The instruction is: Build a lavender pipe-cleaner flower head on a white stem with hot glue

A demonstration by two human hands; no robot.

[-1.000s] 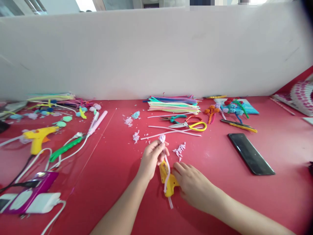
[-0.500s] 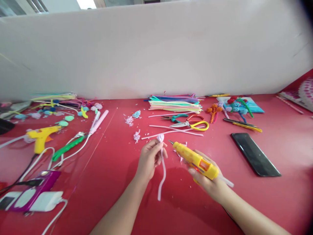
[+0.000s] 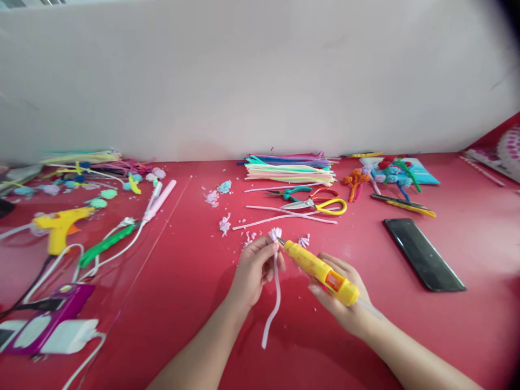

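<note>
Between the thumb and fingers of my left hand (image 3: 257, 266) is a pale pink pipe cleaner flower (image 3: 275, 234), its petals at the top and its long stem hanging down toward me. My right hand (image 3: 345, 298) is wrapped round a yellow hot glue gun (image 3: 320, 271), which points up and left. The gun's metal nozzle meets or nearly meets the base of the petals; actual contact cannot be made out. Small pink clippings (image 3: 304, 240) lie just beyond the gun.
Scissors (image 3: 312, 205), green-handled pliers (image 3: 294, 193) and a pipe cleaner bundle (image 3: 290, 172) lie ahead. A phone (image 3: 422, 254) is at right. Leftward are another glue gun (image 3: 60, 227), a pink hair straightener (image 3: 160, 200), a green tool (image 3: 106, 246) and a purple power strip (image 3: 52, 319) with cables.
The glue gun's nozzle has come left and slightly down to the flower. My left hand has shifted a little right, and the petals look more spread.
</note>
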